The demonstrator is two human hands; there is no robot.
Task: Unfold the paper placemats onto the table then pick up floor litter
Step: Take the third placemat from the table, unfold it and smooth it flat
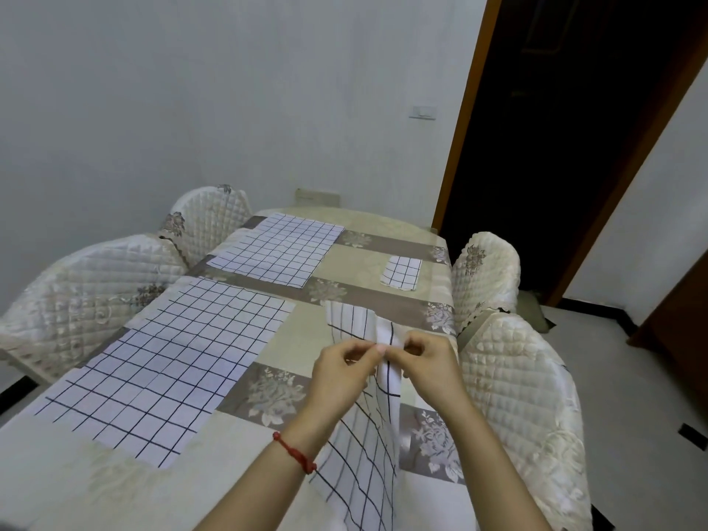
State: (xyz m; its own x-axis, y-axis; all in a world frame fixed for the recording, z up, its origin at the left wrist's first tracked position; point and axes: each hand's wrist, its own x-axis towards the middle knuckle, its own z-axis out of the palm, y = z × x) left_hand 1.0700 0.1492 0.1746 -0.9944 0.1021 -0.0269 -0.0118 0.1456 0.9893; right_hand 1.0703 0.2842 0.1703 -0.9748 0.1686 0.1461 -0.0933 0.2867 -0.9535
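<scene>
Both hands hold a partly folded white placemat (364,465) with a black grid above the table's near right side. My left hand (341,371) pinches one layer at its upper edge, and my right hand (431,364) pinches the layer beside it. The sheet hangs down toward me. Two unfolded grid placemats lie flat on the table: a near one (161,369) at the left and a far one (277,249) behind it. A small folded placemat (401,272) rests at the far right of the table.
The table (306,339) wears a beige cloth with grey floral bands. Quilted chairs stand on the left (76,297), the far left (207,216) and the right (528,396). A dark doorway (555,147) opens at the right. Pale floor (620,358) shows beyond the chairs.
</scene>
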